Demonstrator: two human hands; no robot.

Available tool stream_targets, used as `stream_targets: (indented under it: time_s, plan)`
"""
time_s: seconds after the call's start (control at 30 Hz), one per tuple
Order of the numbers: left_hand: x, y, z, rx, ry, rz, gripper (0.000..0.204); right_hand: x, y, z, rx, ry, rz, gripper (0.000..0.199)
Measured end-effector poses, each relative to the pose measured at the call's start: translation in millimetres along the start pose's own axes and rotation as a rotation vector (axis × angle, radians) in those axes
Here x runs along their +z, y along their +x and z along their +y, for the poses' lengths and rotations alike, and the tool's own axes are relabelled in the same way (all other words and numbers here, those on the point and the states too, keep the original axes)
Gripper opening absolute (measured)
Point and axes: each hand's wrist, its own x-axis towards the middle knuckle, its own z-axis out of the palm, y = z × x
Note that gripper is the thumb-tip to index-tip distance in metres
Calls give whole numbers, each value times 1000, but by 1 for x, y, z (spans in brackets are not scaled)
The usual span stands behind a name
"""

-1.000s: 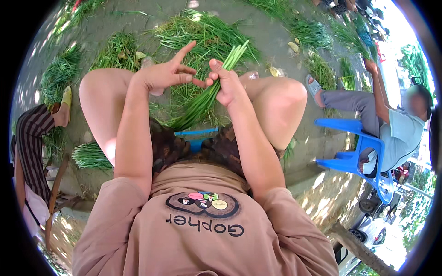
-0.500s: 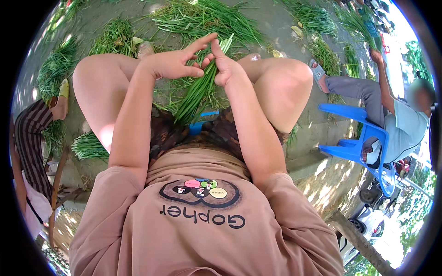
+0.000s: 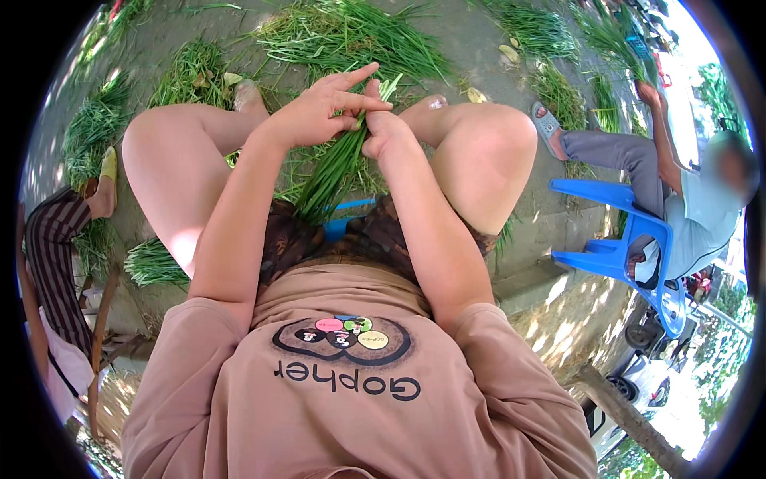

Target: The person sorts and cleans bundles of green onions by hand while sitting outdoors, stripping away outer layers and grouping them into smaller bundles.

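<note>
A slim bunch of green chives (image 3: 328,177) slants between my knees, its pale stem ends up and its leafy ends down towards my lap. My right hand (image 3: 385,134) is closed round the upper stems. From the other side my left hand (image 3: 323,109) closes on the same stems, thumb beneath and a finger laid across them, touching my right hand. The left index finger points out past the bunch. Whether anything thin is between the fingers cannot be made out.
A large pile of chives (image 3: 351,40) lies beyond my feet; smaller heaps (image 3: 194,72) and a bundle (image 3: 153,259) lie to the left. On the right, a person (image 3: 692,215) sits on a blue plastic chair (image 3: 610,259), holding greens. Another person's striped trouser leg (image 3: 60,255) shows far left.
My left hand has moved right and its fingers, spread apart before, now lie across the stems. My right hand has curled more tightly, and the bunch has shifted slightly down.
</note>
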Motion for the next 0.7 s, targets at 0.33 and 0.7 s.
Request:
stream_targets:
  time_s: [0.33,0.7]
  plan:
    - [0,7,8,254,184,270,38,6,-16,-1,-42,164,-178,93]
    - [-6,5,28,-113,-362,235,20,22,-33,-1,38,218,14,90]
